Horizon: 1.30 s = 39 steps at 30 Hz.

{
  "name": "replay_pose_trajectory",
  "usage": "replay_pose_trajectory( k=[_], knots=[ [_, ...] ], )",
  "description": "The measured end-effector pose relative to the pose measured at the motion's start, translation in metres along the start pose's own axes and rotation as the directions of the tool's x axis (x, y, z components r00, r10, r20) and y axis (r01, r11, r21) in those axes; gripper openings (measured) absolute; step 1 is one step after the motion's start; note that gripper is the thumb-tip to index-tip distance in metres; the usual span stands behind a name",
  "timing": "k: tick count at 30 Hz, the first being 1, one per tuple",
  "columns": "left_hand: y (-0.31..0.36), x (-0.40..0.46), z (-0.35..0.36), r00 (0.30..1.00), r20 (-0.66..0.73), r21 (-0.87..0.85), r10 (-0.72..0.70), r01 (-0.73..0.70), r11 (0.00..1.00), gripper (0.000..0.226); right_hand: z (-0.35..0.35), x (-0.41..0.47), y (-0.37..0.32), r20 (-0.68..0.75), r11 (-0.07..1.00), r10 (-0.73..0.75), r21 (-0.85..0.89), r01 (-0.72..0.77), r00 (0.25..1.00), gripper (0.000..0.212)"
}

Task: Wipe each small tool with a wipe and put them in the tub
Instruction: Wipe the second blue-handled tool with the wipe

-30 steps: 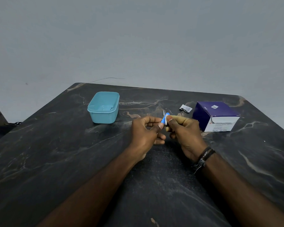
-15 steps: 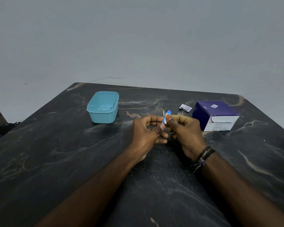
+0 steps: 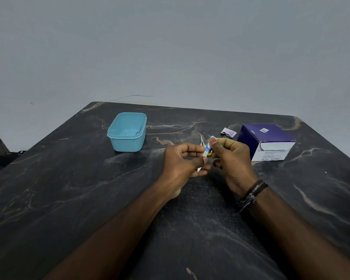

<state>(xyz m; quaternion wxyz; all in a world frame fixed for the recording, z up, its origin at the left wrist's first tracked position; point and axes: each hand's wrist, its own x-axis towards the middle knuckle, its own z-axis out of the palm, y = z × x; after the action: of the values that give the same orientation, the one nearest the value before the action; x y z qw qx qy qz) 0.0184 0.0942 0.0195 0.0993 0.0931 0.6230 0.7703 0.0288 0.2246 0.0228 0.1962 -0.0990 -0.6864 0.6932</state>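
Turquoise tub [image 3: 127, 131]: one. Purple box [image 3: 267, 141]: one. Left hand [image 3: 183, 161], right hand [image 3: 231, 160] fingers pinch one small sachet [image 3: 208, 147].

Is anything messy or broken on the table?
Nothing looks broken or spilled. The only stray bit is a small torn white packet lying loose on the table left of the purple box, whose flap is open. The blue tub stands upright.

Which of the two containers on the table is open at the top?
The light blue tub, left of the hands; it has no lid. The purple box on the right is closed.
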Motion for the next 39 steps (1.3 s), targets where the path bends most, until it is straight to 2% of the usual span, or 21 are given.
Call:
replay_pose_trajectory(
  k=[6,10,18,26,33,39],
  knots=[
    [-0.001,0.000,-0.001,0.999,-0.043,-0.028,-0.002,0.001,1.000,0.016,0.002,-0.006,-0.002,0.129,1.000,0.022,0.007,-0.023,0.991,0.021],
    [-0.001,-0.001,0.000,0.999,-0.045,-0.054,-0.018,0.016,0.998,0.017,0.002,-0.009,-0.006,0.166,1.000,0.015,0.005,-0.016,0.986,0.020],
    [-0.001,-0.001,0.001,0.999,-0.023,-0.040,-0.030,0.029,0.999,0.020,-0.003,0.001,-0.003,0.041,0.998,-0.033,-0.048,0.035,0.999,0.018],
    [-0.001,0.000,-0.001,0.996,-0.081,-0.065,-0.027,0.021,0.998,0.018,0.003,-0.008,-0.003,0.138,0.999,0.023,-0.036,-0.019,0.990,0.018],
    [0.000,0.000,0.000,0.999,-0.029,0.004,-0.034,0.034,0.999,0.017,-0.004,0.000,-0.005,0.027,1.000,-0.024,-0.020,0.025,0.999,0.018],
    [-0.002,0.003,-0.003,0.996,-0.090,-0.019,-0.009,0.008,1.000,0.016,-0.003,-0.001,-0.003,0.051,1.000,-0.001,-0.030,0.003,0.999,0.017]
  ],
)
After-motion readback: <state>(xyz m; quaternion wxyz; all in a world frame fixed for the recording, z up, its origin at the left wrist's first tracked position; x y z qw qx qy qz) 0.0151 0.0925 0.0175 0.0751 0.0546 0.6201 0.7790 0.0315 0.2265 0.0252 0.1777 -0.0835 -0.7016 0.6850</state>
